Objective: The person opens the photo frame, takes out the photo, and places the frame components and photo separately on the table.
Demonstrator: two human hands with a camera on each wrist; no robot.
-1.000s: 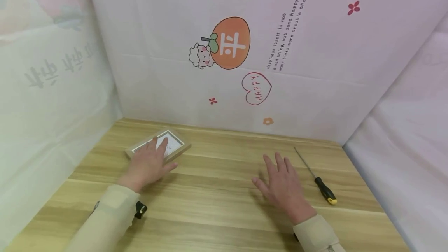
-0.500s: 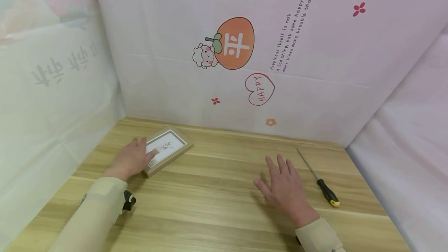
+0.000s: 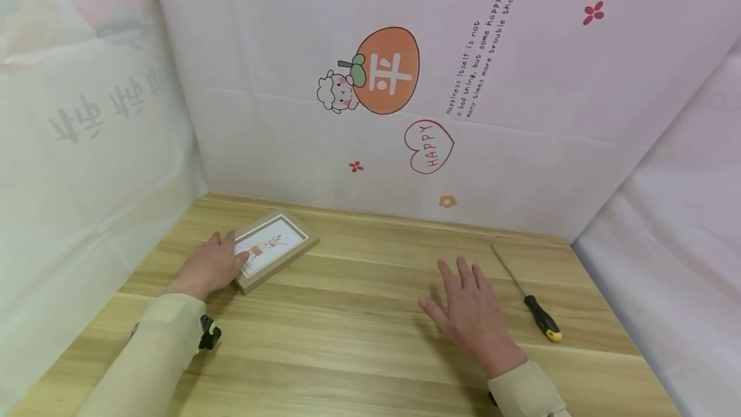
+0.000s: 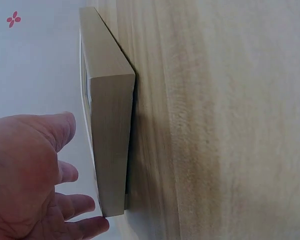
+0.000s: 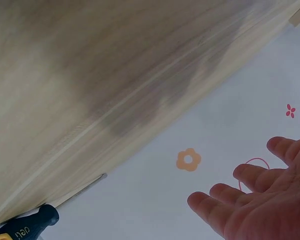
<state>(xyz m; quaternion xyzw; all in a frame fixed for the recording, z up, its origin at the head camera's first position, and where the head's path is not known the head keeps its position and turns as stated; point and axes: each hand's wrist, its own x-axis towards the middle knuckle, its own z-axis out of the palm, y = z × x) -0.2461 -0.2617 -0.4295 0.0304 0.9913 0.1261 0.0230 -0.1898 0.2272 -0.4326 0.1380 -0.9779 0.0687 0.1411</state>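
Observation:
A picture frame [image 3: 283, 237] with a beige wooden border and a plant print lies face up at the back left of the wooden table. Over its left edge reaches my left hand [image 3: 208, 267], thumb above the print. In the left wrist view, the fingers [image 4: 79, 204] are spread beside the frame's face, one fingertip close to its corner; contact there is hard to tell. My right hand [image 3: 471, 311] hovers over the right half of the table with loosely spread fingers, holding nothing. Just right of it lies a screwdriver [image 3: 541, 317] with a black and yellow handle, its shaft pointing to the back.
The wooden table [image 3: 347, 340] is enclosed by white cloth at the back [image 3: 278, 134], left and right, printed with cartoon fruit and lettering. Both forearms wear beige sleeves, with a black strap piece [image 3: 210, 332] at the left wrist.
My left hand has moved left from over the middle of the picture frame to its left edge, uncovering most of the print. My right hand and the screwdriver have stayed in place.

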